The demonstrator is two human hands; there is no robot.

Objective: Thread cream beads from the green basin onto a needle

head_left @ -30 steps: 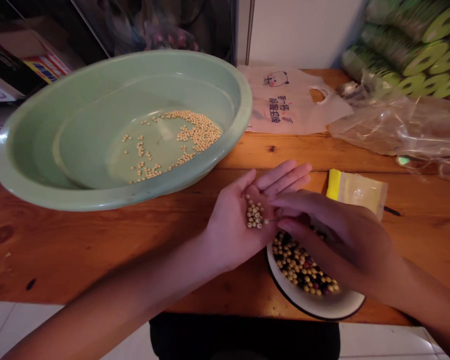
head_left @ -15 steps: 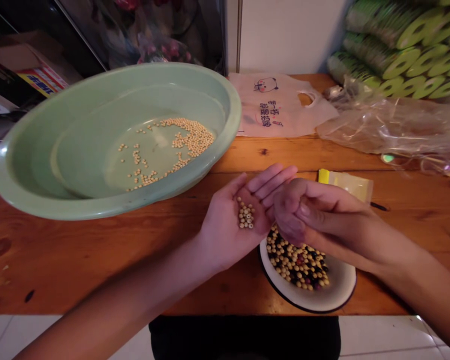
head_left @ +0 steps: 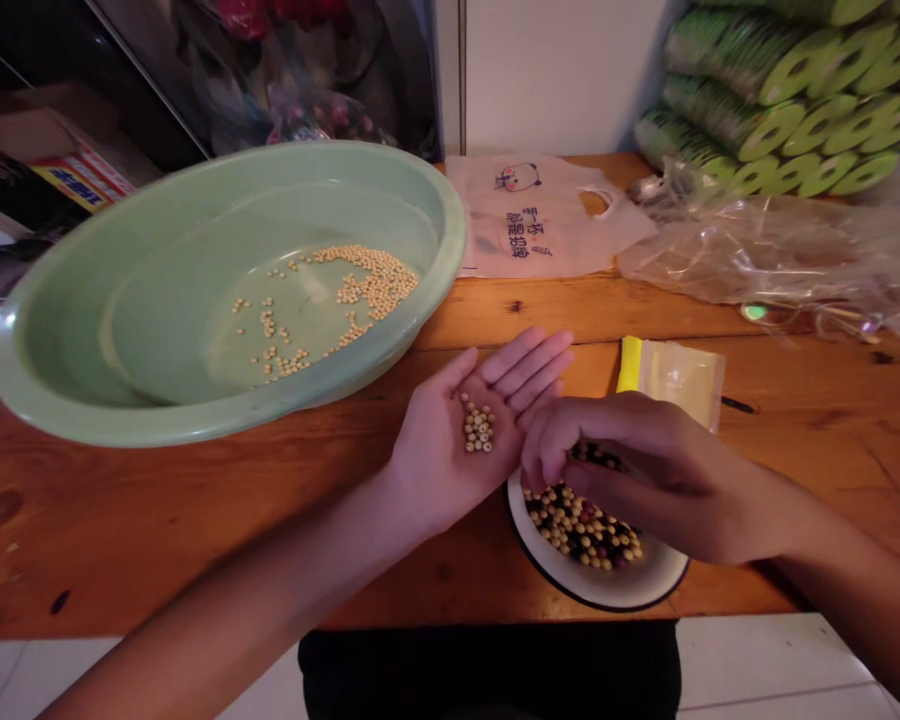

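Observation:
My left hand (head_left: 469, 435) lies palm up with its fingers spread, and several light beads (head_left: 478, 424) rest in the palm. Over the white bowl (head_left: 630, 585) hangs my right hand (head_left: 637, 465), its fingers curled down and pressed together beside the left palm. Whatever the right fingertips may hold is too small to make out. Light, black and a few dark red beads (head_left: 589, 525) fill part of the dark-rimmed bowl, partly covered by the right hand. The tilted green basin (head_left: 157, 425) at the left contains many light beads (head_left: 379, 285).
Behind the hands on the wooden table (head_left: 195, 540) are a printed plastic bag (head_left: 562, 225), a small packet with a yellow edge (head_left: 679, 370) and crumpled clear plastic (head_left: 787, 245). Green rolls (head_left: 780, 120) are stacked at the back right. An open box (head_left: 60, 150) stands back left.
My right hand has lowered over the bowl, with its fingers turned downward. My left hand still holds the beads in its palm. The camera view has shifted slightly.

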